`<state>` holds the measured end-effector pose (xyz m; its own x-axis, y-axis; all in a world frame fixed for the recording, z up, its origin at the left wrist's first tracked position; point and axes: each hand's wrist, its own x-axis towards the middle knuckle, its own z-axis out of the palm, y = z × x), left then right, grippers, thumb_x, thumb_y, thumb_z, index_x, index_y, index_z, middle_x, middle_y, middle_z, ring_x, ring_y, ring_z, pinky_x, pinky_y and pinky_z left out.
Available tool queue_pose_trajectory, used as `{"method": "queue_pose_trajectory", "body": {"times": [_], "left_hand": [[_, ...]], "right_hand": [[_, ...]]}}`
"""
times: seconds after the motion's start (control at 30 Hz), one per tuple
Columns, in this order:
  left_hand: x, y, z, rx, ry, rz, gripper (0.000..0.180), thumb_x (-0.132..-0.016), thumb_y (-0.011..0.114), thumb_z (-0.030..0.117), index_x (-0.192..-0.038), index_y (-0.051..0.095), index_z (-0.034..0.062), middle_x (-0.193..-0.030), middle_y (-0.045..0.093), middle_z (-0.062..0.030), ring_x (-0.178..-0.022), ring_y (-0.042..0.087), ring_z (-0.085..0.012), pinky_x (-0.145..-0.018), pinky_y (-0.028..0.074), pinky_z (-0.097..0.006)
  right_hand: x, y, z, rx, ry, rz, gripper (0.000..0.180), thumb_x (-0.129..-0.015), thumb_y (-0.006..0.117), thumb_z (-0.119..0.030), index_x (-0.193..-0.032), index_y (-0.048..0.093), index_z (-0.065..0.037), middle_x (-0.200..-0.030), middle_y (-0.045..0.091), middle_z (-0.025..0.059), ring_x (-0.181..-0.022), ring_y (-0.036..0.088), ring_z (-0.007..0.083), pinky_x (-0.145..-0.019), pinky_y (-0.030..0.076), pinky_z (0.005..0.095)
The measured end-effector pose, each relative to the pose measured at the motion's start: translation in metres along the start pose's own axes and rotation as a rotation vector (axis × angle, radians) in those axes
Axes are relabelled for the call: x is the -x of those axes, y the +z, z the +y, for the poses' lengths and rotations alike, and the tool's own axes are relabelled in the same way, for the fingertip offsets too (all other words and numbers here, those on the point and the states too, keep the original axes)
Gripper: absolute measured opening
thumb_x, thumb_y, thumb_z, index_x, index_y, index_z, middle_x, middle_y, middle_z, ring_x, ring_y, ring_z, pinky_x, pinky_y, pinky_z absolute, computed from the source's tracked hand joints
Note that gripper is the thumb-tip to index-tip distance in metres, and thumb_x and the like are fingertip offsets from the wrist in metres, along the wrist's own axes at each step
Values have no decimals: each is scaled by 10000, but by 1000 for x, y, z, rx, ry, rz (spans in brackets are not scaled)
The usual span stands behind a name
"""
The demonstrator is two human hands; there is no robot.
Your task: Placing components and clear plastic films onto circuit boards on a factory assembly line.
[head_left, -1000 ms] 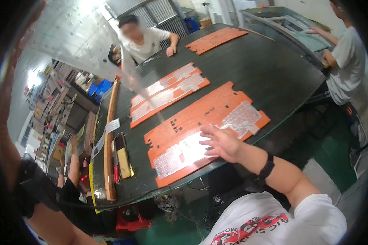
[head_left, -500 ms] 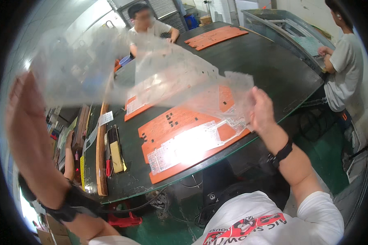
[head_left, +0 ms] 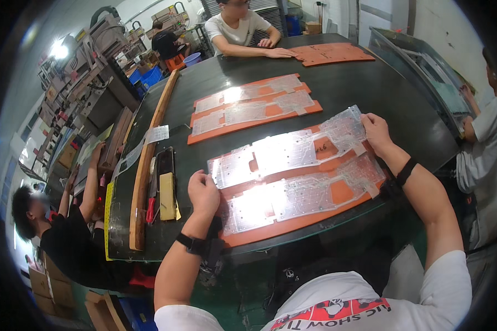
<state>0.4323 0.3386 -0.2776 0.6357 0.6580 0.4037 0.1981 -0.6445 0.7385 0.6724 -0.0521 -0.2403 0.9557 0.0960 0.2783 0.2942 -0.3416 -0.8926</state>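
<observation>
My left hand (head_left: 203,192) pinches the left end of a clear plastic film with silvery printed traces (head_left: 284,153). My right hand (head_left: 377,135) grips the film's far right corner, which tilts up a little. Stretched between both hands, the film lies over or just above the far half of an orange board (head_left: 246,238). A second printed film (head_left: 309,193) rests on the near half of the same board. Beyond it, another orange board (head_left: 196,139) carries two similar films.
Left of the boards lie a wooden bar (head_left: 145,190), a yellow block (head_left: 167,196), a red-handled tool (head_left: 151,209) and a yellow ruler (head_left: 109,220). A person (head_left: 240,30) across the dark table (head_left: 370,83) touches an orange board (head_left: 334,54). Other people are at left and right.
The film, raised and folded in the air before, is now lowered and spread over the near board. My left hand has come down and right; my right hand has shifted slightly right.
</observation>
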Motion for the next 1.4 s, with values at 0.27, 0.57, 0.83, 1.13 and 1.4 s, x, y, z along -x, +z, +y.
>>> {"method": "queue_pose_trajectory", "body": {"times": [0.27, 0.57, 0.83, 1.13, 1.4], "left_hand": [[1, 9, 7, -59, 24, -41, 143, -797, 555, 74, -703, 527, -31, -1054, 568, -224, -1004, 538, -359, -871, 405, -396], [1, 10, 8, -84, 5, -31, 125, -791, 554, 68, -722, 532, -34, -1056, 563, -228, -1003, 537, -361, -871, 406, -395], [5, 6, 12, -237, -6, -85, 195, -793, 588, 128, -897, 542, -30, -1171, 503, -226, -1119, 464, -364, -931, 349, -430], [16, 11, 61, -606, 346, -554, 684, -827, 516, 422, -1266, 374, -83, -1367, 313, -286, -1305, 242, -400, -1024, 188, -509], [19, 8, 59, -602, 277, -575, 698, -847, 501, 408, -1314, 328, -81, -1400, 266, -273, -1336, 183, -385, -1045, 158, -521]], "right_hand": [[-4, 10, 18, -17, 123, 7, 281, -889, 520, -211, -755, 571, 31, -650, 498, 8, -632, 419, 88, -586, 378, 279], [-5, 13, 26, -27, 76, -18, 299, -883, 518, -213, -745, 558, 49, -642, 497, 22, -627, 422, 96, -587, 380, 283], [-6, 15, 27, 107, 42, 17, 289, -852, 544, -221, -797, 612, 55, -676, 583, 105, -627, 507, 142, -597, 412, 308], [-5, 16, 28, 346, -96, 69, 272, -824, 598, -266, -784, 649, -2, -792, 620, 173, -764, 598, 315, -684, 460, 379], [-3, 24, 23, 388, -32, 56, 176, -790, 596, -163, -794, 643, 7, -901, 587, 189, -877, 567, 333, -787, 446, 398]]}}
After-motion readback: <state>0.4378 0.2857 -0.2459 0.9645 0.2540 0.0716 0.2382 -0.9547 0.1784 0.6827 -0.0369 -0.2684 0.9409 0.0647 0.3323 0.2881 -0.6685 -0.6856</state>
